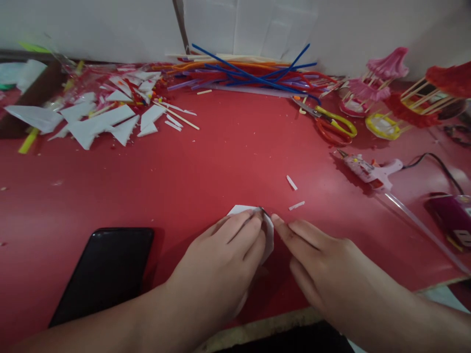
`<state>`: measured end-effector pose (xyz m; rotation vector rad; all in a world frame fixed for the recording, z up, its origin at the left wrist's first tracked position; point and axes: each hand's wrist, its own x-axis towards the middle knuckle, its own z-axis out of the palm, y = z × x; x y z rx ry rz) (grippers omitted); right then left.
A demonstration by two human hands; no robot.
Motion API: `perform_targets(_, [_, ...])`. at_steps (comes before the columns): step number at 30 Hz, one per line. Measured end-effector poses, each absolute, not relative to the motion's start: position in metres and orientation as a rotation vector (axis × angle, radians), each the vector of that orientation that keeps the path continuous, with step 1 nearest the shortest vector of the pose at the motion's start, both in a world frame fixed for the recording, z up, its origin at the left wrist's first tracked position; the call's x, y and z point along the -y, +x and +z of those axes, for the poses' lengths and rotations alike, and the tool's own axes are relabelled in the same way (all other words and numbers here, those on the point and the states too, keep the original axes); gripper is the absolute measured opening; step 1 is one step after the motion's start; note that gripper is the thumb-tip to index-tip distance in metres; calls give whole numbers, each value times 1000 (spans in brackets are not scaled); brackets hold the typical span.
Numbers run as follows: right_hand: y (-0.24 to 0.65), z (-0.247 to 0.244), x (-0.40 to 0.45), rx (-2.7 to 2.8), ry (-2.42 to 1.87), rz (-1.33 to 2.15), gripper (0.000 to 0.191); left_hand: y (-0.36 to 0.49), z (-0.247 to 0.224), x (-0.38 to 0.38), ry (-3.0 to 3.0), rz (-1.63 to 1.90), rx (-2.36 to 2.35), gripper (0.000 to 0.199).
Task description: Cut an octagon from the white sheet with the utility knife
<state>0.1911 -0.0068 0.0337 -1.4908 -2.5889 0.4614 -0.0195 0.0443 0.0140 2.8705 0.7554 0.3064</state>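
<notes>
A white flat piece with straight cut edges [270, 240], like foam board or stiff card, is near the front of the red table. Over it lies my left hand [224, 255], its fingers bent and pressed together on the piece, covering most of it. Along the upper right edge of the piece runs a thin dark strip [265, 213], too small to name for certain. My right hand [316, 260] pinches the strip's near end, index finger at the edge of the piece. Two small white offcuts [292, 183] lie just beyond the right hand.
A black phone [106, 269] lies at left. White scraps [101, 122] pile up behind it. Pipe cleaners [253, 73] lie along the back. Scissors [331, 122], a glue gun [371, 171] with a cord, and small pink and red stick models [386, 66] stand at right.
</notes>
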Motion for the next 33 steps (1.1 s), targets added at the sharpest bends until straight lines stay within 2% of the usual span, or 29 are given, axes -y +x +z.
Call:
perform_targets(2, [191, 32, 7, 2625, -1436, 447, 65, -19, 13, -45, 2873, 311, -760, 59])
perform_targets(8, [191, 34, -1, 2549, -1432, 491, 49, -18, 13, -45, 2890, 283, -757, 62])
perform_targets(18, [184, 39, -9, 2506, -1494, 496, 53, -19, 16, -45, 2888, 171, -756, 63])
perform_targets(27, [186, 36, -3, 2580, -1430, 447, 54, -18, 13, -43, 2923, 286, -775, 57])
perform_targets(33, [195, 36, 13, 2455, -1494, 513, 67, -17, 13, -43, 2910, 321, -793, 53])
